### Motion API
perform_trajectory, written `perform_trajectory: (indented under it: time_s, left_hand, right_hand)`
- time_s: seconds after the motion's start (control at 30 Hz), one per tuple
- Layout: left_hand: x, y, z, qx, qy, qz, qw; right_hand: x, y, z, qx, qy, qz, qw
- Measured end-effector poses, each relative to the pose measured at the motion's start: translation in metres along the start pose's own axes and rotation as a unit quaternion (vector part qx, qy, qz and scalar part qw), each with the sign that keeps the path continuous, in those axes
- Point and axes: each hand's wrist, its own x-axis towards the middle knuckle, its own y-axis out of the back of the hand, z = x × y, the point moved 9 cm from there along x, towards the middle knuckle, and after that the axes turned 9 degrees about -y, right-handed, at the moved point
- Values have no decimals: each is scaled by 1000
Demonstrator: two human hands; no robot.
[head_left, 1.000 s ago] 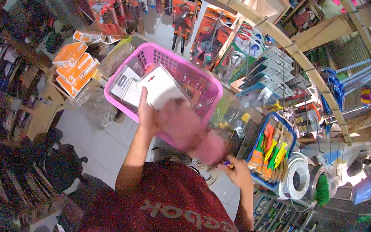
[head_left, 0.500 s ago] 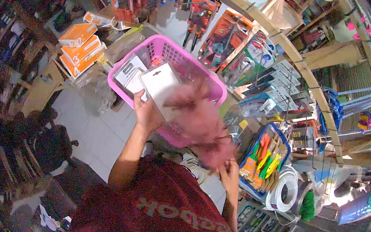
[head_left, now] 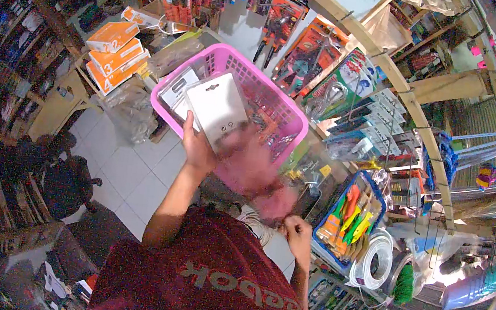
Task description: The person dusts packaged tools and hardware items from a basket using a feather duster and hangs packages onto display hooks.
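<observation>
In my left hand (head_left: 199, 151) is a flat white hang-hole package (head_left: 216, 103), tilted over the near side of the pink plastic basket (head_left: 303, 119). My thumb lies along its edge and the other fingers are behind it. A reddish-pink cloth (head_left: 271, 195), smeared by motion, stretches from the package's lower corner to my right hand (head_left: 299, 230), whose fingers are closed on its end. Inside the basket, another white box (head_left: 176, 92) leans at the left, and several orange-red packaged items (head_left: 263, 119) lie at the bottom.
Orange boxes (head_left: 113, 64) are stacked left of the basket. Carded tools (head_left: 281, 26) hang behind it. To the right stand a blue-rimmed tray of colourful-handled brushes (head_left: 350, 214) and a coil of white cable (head_left: 376, 259). Wooden framing (head_left: 418, 101) arches over the right side.
The cloth and my right hand have moved down and slightly left, uncovering more of the package and the basket's contents. The whole view has shifted a little.
</observation>
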Motion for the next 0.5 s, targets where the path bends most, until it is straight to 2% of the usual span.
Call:
perform_trajectory:
  time_s: [0.07, 0.1, 0.17, 0.2, 0.23, 0.3, 0.4, 0.47, 0.5]
  left_hand:
    - [-3, -12, -2, 2, 4, -34, 999]
    - [-5, -19, -2, 2, 7, -52, 999]
    - [-8, -11, 11, 149, -105, -83, 980]
    - [-6, -4, 9, 146, -107, -79, 980]
    - [-3, 3, 7, 143, -110, -75, 981]
    - [4, 15, -10, -12, -9, -19, 1000]
    - [2, 13, -6, 5, -42, 47, 998]
    - [5, 21, 8, 145, -136, 25, 980]
    - [5, 16, 8, 144, -138, 11, 980]
  right_hand:
    - [1, 10, -3, 67, -54, 40, 995]
    - [-1, 5, -4, 39, -34, 17, 998]
    - [-5, -5, -3, -14, 4, -24, 1000]
    - [-9, -4, -20, -50, 76, 2, 996]
    - [-7, 0, -17, -33, 53, 14, 998]
    - [-6, 5, -8, 2, 7, 33, 999]
    - [-11, -3, -11, -44, 38, 26, 998]
    - [-12, -4, -2, -37, 49, 33, 998]
    - [-12, -4, 1, -35, 54, 35, 997]
